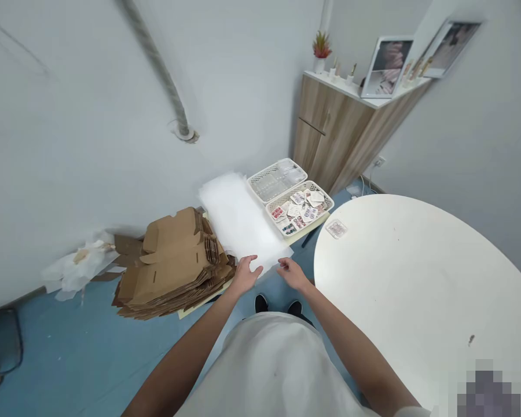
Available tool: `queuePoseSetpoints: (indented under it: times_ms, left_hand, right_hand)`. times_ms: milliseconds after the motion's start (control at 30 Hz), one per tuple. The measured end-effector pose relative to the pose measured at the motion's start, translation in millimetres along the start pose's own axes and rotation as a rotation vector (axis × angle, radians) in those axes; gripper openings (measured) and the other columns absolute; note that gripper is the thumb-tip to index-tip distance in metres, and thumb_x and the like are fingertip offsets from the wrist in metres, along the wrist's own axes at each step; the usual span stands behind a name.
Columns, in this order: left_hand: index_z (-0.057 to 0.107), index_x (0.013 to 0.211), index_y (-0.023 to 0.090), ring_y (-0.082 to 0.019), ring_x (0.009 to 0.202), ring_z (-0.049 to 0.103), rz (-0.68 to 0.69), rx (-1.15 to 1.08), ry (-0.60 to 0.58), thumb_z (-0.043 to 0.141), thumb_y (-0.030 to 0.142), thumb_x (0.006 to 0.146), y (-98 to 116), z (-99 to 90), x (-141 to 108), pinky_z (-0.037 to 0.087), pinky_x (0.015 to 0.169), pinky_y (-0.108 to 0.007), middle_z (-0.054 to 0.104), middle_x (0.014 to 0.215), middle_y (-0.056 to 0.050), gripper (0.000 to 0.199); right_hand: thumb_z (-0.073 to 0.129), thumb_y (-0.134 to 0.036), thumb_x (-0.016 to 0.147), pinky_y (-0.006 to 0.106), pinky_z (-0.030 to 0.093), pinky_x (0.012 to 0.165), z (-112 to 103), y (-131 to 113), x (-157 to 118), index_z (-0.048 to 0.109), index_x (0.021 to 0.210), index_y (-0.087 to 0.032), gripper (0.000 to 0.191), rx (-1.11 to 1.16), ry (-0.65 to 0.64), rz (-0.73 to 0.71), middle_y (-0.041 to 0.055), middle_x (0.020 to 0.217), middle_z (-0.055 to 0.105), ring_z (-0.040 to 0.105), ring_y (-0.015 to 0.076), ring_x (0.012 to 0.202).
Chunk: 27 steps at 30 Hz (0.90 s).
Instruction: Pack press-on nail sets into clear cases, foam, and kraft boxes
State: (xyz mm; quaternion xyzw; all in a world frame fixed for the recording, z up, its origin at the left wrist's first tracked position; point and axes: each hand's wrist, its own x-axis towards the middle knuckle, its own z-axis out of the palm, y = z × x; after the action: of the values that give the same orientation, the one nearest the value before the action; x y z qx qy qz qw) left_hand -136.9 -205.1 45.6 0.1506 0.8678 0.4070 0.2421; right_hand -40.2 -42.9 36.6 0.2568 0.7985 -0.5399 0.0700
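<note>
My left hand (245, 275) is over the near edge of a stack of thin white packing sheets (238, 220), thumb and fingers apart, holding nothing. Across a small gap, my right hand (292, 273) is at the near right corner of the same sheets, its fingers slightly bent and apart. Whether either hand touches the sheets I cannot tell. Left of the sheets lies a pile of flattened brown cardboard boxes (169, 272). Beyond them are a white basket (267, 200) with clear plastic pieces and another white basket (331, 202) filled with small printed cards.
A round white table (417, 278) stands at my right, with a small clear packet (337, 229) near its edge. A wooden cabinet (330, 110) bears picture frames and a plant (321, 46). Crumpled white wrapping (84, 260) lies by the wall on the left.
</note>
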Motion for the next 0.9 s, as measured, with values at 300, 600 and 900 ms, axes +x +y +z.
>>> queuePoseSetpoints:
  times_ms: [300,600,900]
  left_hand:
    - [0.048,0.114,0.017,-0.024,0.11,0.046,-0.087,-0.176,-0.013,0.058,0.032,0.069,-12.9,-19.8,23.5,0.037,0.09,-0.035,0.046,0.123,-0.013,0.049]
    - [0.037,0.125,0.016,-0.023,0.122,0.034,-0.261,-0.265,0.025,0.037,0.047,0.082,11.2,14.8,77.8,0.028,0.099,-0.035,0.036,0.133,-0.013,0.053]
    - [0.04,0.121,0.015,-0.023,0.126,0.027,-0.432,-0.237,0.127,0.038,0.041,0.083,-11.8,24.1,121.1,0.022,0.103,-0.036,0.035,0.134,-0.012,0.047]
  right_hand:
    - [0.05,-0.032,0.074,0.035,0.039,0.088,39.1,-28.6,26.7,0.049,0.113,-0.02,0.04,-0.184,-0.108,-0.003,0.0103,0.117,0.05,0.046,0.0224,0.11]
    - [0.047,-0.026,0.074,0.039,0.028,0.1,40.2,-33.5,90.3,0.037,0.124,-0.018,0.051,-0.216,-0.114,-0.073,0.0102,0.13,0.038,0.025,0.0221,0.127]
    - [0.042,-0.03,0.079,0.048,0.015,0.104,50.4,-25.9,148.0,0.016,0.135,-0.01,0.065,-0.256,-0.209,-0.014,0.0139,0.144,0.005,-0.002,0.0267,0.132]
